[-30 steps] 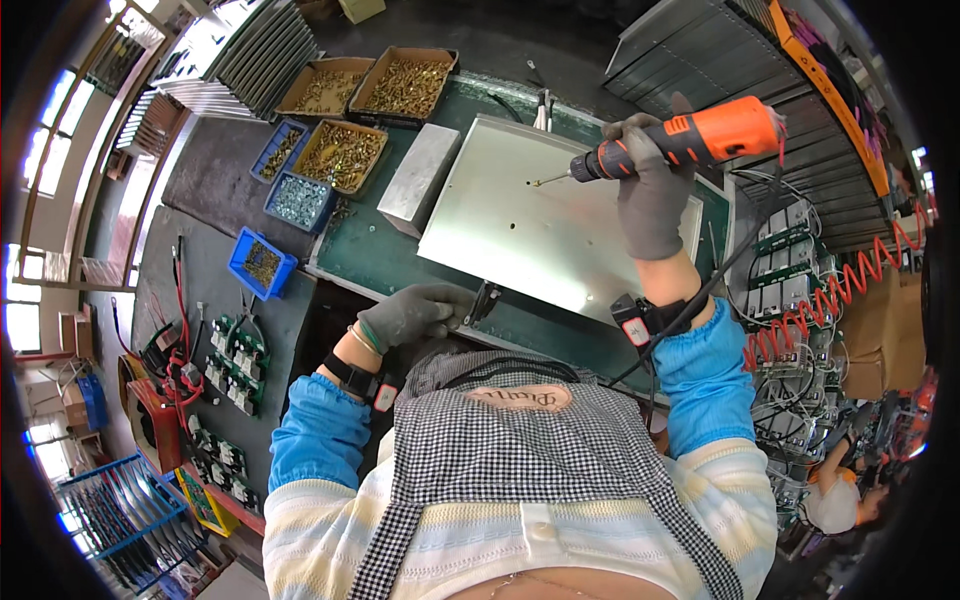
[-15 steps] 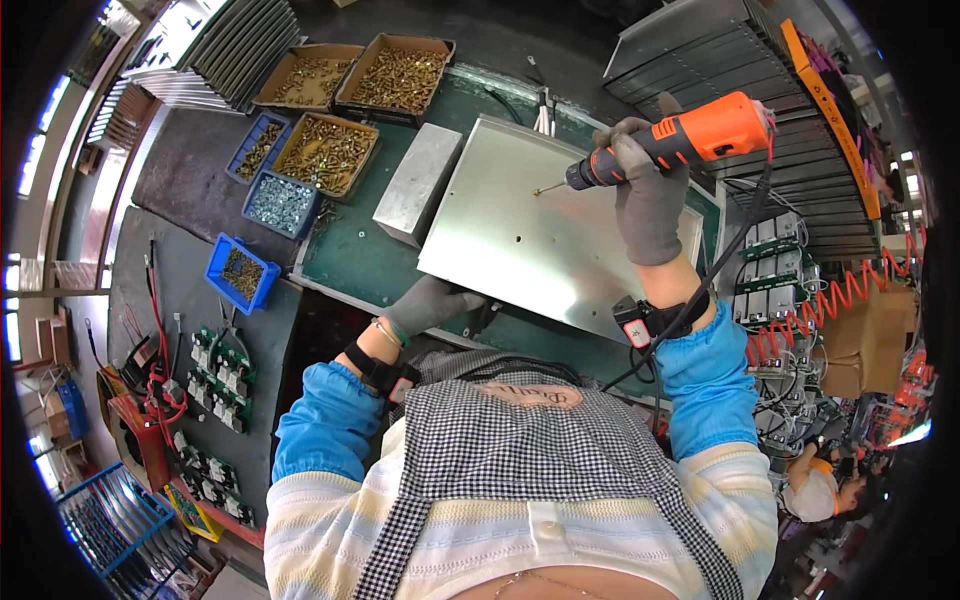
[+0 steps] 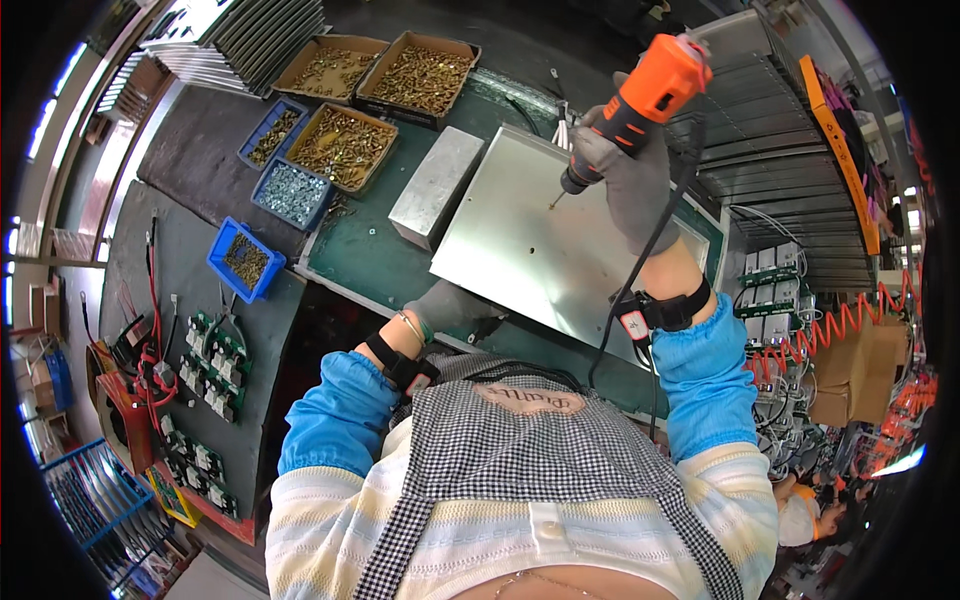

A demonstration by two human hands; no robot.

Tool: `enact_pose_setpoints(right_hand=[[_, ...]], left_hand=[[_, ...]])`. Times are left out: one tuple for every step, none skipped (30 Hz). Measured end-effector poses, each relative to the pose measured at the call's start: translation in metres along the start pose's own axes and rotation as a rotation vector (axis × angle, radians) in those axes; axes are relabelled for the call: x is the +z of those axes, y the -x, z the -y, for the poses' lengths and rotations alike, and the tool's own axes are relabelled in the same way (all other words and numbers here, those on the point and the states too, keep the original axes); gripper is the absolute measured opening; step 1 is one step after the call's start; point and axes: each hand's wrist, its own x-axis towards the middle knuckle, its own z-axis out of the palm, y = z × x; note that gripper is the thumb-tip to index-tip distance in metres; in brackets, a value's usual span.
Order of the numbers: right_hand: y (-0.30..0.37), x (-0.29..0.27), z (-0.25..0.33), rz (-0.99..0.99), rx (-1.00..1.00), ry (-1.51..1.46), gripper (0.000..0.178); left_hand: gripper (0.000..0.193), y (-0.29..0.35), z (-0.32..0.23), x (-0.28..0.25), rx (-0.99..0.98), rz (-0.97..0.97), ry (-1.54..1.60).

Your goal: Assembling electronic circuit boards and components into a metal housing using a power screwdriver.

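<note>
My right hand [image 3: 632, 175], in a grey glove, is wrapped round an orange and black power screwdriver [image 3: 655, 85]. Its thin bit slants down to a small brass-coloured screw [image 3: 553, 206] on a flat silver metal panel [image 3: 500, 240]. A dark hole shows in the panel, nearer to me than the screw. At the panel's near left edge is my left hand [image 3: 447, 306], also gloved, gripping that edge with its fingertips hidden beneath. Left of the panel lies a silver metal block [image 3: 437, 185].
Cardboard trays [image 3: 345, 147] and blue bins [image 3: 243, 260] of screws stand at the left, beside circuit boards [image 3: 215, 365]. Stacked metal panels [image 3: 235, 45] are at the far left. A metal rack [image 3: 790, 150] and a red coiled hose [image 3: 830, 325] are at the right. The driver's black cord [image 3: 640, 265] hangs near my right forearm.
The screwdriver has swung more upright, its orange body moving up and left in view. Its bit remains at the panel. My left hand stays at the panel's near edge.
</note>
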Motion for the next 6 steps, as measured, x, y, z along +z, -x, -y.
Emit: enact_pose_setpoints(right_hand=[[0.001, -0.003, 0.004, -0.009, 0.009, 0.006, 0.060], [0.004, -0.003, 0.007, -0.077, -0.001, -0.029, 0.053], [0.006, -0.002, 0.010, -0.135, -0.164, -0.149, 0.046], [0.009, -0.011, 0.019, -0.131, -0.161, -0.066, 0.059], [0.019, -0.019, 0.029, -0.071, -0.159, -0.185, 0.062], [0.022, -0.014, 0.028, -0.083, -0.188, -0.279, 0.062]], left_hand=[[0.048, 0.007, -0.005, -0.003, -0.195, 0.007, 0.243], [0.045, 0.011, -0.009, -0.008, -0.349, -0.001, 0.481], [0.042, 0.017, -0.012, -0.018, -0.454, 0.044, 0.671], [0.040, 0.029, -0.014, -0.033, -0.524, 0.083, 0.858], [0.037, 0.042, -0.020, -0.046, -0.600, 0.123, 1.046], [0.035, 0.055, -0.029, -0.055, -0.612, 0.071, 1.206]])
